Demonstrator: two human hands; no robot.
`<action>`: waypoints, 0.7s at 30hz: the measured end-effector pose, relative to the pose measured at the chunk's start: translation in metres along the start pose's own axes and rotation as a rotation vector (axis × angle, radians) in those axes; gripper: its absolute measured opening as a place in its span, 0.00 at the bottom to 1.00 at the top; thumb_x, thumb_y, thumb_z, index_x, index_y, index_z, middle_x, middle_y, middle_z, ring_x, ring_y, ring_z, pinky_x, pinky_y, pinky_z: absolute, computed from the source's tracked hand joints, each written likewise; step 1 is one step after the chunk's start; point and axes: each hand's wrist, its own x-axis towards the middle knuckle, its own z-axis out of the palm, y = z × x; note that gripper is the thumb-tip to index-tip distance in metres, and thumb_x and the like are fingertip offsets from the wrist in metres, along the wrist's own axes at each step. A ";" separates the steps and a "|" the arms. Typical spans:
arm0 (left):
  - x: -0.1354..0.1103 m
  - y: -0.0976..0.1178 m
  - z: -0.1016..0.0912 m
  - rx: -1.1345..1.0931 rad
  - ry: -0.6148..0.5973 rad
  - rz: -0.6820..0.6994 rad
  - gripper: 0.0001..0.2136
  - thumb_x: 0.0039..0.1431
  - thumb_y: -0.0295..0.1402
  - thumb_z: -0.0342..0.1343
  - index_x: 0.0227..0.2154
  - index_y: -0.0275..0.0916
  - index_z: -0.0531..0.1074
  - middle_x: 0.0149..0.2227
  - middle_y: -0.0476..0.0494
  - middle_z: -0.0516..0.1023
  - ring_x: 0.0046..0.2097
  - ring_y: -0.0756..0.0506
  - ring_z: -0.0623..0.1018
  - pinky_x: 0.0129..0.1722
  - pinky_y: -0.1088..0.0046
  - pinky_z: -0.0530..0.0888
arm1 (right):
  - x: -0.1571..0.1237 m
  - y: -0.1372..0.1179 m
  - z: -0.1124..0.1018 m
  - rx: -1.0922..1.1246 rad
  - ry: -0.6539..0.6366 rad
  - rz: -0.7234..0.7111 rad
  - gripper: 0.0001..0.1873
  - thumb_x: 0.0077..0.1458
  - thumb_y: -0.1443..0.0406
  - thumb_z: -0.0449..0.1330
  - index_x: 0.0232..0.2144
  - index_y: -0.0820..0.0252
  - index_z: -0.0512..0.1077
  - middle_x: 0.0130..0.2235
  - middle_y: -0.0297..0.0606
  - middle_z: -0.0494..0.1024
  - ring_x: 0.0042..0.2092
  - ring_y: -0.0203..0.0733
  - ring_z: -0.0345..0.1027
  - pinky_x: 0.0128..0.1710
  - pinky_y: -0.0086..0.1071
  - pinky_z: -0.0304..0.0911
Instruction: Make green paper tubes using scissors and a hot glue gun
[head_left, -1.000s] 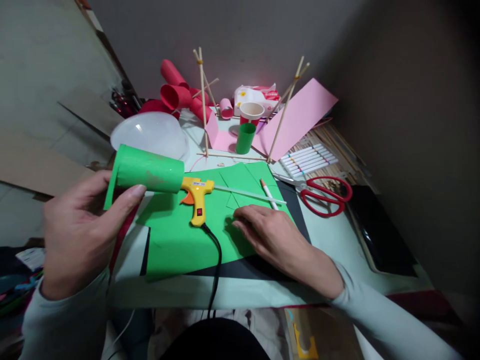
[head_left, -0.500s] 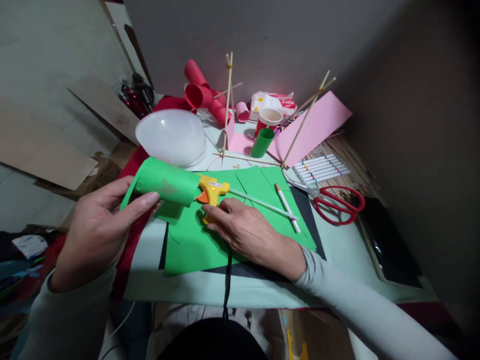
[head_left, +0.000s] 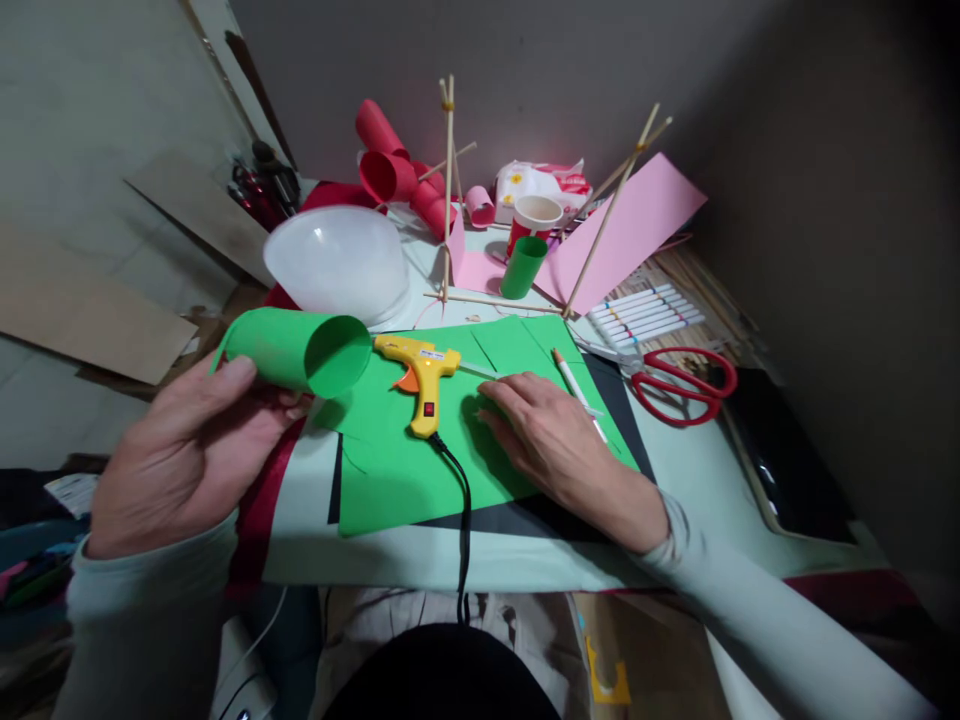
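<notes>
Green paper tube (head_left: 270, 345) is at the left edge of the tabletop (head_left: 337, 568), pinched in the grip of the left hand (head_left: 184, 445), whose fingers it partly hides. The right hand (head_left: 551, 430) covers the middle of the glue stick (head_left: 475, 370) behind the yellow glue gun (head_left: 426, 378); whether that grip holds it, I cannot tell. Bright outside, darker inside, the tube turns its round mouth rightward.

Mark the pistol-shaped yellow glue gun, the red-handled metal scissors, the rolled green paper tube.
Yellow glue gun (head_left: 427, 375), head view: upper grip.
Red-handled metal scissors (head_left: 634, 365), head view: near pivot.
Green paper tube (head_left: 271, 340), head view: outer wall.
</notes>
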 end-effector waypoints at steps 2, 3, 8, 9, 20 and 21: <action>-0.002 0.001 0.003 0.019 0.006 0.020 0.15 0.66 0.21 0.46 0.40 0.32 0.80 0.41 0.33 0.83 0.43 0.39 0.82 0.37 0.65 0.86 | 0.012 -0.012 0.000 0.021 -0.007 -0.022 0.16 0.73 0.64 0.50 0.53 0.65 0.73 0.43 0.49 0.79 0.41 0.50 0.72 0.38 0.39 0.61; -0.003 0.001 0.004 0.019 0.023 0.023 0.15 0.67 0.22 0.46 0.41 0.32 0.80 0.42 0.34 0.83 0.46 0.38 0.82 0.39 0.64 0.86 | 0.018 -0.018 0.000 0.031 -0.009 -0.031 0.17 0.74 0.62 0.50 0.55 0.64 0.72 0.42 0.48 0.80 0.40 0.49 0.73 0.36 0.38 0.60; 0.001 0.006 -0.005 -0.085 0.053 0.008 0.14 0.70 0.26 0.45 0.42 0.32 0.78 0.38 0.38 0.82 0.35 0.44 0.79 0.32 0.68 0.83 | 0.043 -0.035 0.005 0.073 -0.043 -0.053 0.23 0.74 0.51 0.48 0.60 0.55 0.70 0.40 0.46 0.81 0.36 0.48 0.74 0.29 0.36 0.53; 0.003 0.007 -0.008 -0.110 0.037 -0.003 0.14 0.71 0.27 0.44 0.41 0.32 0.77 0.36 0.40 0.81 0.32 0.46 0.78 0.30 0.69 0.81 | 0.046 -0.036 0.006 0.082 -0.052 -0.051 0.22 0.74 0.51 0.49 0.59 0.55 0.70 0.41 0.45 0.82 0.37 0.48 0.75 0.29 0.36 0.54; 0.015 0.006 -0.013 -0.223 0.017 -0.057 0.13 0.72 0.29 0.44 0.36 0.32 0.74 0.29 0.41 0.77 0.29 0.48 0.71 0.30 0.71 0.73 | 0.056 -0.045 0.006 0.133 -0.066 0.092 0.18 0.68 0.58 0.53 0.55 0.59 0.69 0.42 0.48 0.83 0.38 0.51 0.77 0.31 0.36 0.58; 0.016 0.005 -0.013 -0.236 0.018 -0.065 0.14 0.72 0.30 0.44 0.35 0.33 0.73 0.29 0.41 0.77 0.29 0.48 0.71 0.30 0.70 0.73 | 0.057 -0.046 0.006 0.136 -0.062 0.110 0.20 0.67 0.57 0.54 0.56 0.61 0.68 0.40 0.49 0.83 0.37 0.53 0.77 0.31 0.36 0.58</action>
